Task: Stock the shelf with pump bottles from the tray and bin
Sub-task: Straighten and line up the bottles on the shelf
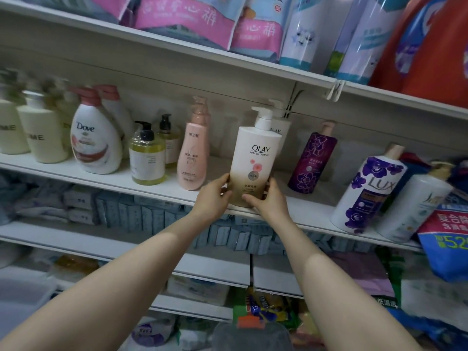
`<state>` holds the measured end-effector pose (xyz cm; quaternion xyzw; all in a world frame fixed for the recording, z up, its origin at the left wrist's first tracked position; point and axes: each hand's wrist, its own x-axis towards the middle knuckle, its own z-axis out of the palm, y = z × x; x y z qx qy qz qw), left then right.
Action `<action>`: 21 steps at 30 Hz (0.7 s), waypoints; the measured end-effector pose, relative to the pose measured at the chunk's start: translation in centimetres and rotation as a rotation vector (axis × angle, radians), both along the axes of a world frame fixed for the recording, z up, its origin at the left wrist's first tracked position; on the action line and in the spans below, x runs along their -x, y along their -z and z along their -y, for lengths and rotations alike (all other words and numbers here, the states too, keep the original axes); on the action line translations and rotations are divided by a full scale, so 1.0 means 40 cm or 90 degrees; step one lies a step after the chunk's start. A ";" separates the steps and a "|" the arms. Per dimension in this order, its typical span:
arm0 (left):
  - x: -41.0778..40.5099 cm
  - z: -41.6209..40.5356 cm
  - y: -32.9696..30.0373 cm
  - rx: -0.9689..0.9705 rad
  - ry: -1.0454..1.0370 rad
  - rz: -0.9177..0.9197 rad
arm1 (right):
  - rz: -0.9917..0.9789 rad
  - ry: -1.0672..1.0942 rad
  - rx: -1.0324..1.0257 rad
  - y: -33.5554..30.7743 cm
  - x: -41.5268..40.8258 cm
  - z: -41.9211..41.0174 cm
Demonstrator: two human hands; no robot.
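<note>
On the white shelf (141, 184) the Olay bottle (254, 158) stands upright, pump toward 12 o'clock, label facing the camera. Left hand (214, 196) and right hand (268, 201) grip its base, hiding the lower edges.

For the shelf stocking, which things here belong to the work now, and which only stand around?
Belong to the job:
- Olay bottle, gripped low by left hand and right hand
- middle shelf, where its base rests at the front edge

Just standing about:
- Dove bottle
- pink bottle
- purple bottle
- Lux bottle
- boxes on the lower shelf
</note>
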<state>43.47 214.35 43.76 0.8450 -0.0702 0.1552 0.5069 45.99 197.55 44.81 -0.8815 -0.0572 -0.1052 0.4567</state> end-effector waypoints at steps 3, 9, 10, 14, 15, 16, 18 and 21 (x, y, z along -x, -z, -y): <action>0.004 -0.013 0.008 0.001 0.004 -0.005 | -0.013 0.003 -0.001 0.008 -0.009 -0.015; 0.004 -0.029 0.016 0.002 0.008 -0.041 | -0.016 0.013 -0.005 0.013 -0.031 -0.046; 0.001 -0.030 0.015 0.003 0.007 -0.046 | -0.018 0.014 -0.003 0.014 -0.035 -0.050; -0.017 -0.037 0.016 -0.016 0.005 -0.057 | -0.017 0.010 0.001 0.018 -0.054 -0.059; -0.021 -0.037 0.017 -0.019 0.007 -0.060 | -0.018 0.010 -0.001 0.020 -0.060 -0.059; -0.026 -0.038 0.018 -0.021 0.011 -0.063 | -0.019 0.008 0.000 0.019 -0.063 -0.060; -0.033 -0.037 0.017 -0.026 0.017 -0.068 | -0.019 0.007 -0.001 0.020 -0.071 -0.058; -0.042 -0.035 0.014 -0.036 0.019 -0.071 | -0.022 0.006 0.002 0.018 -0.080 -0.054</action>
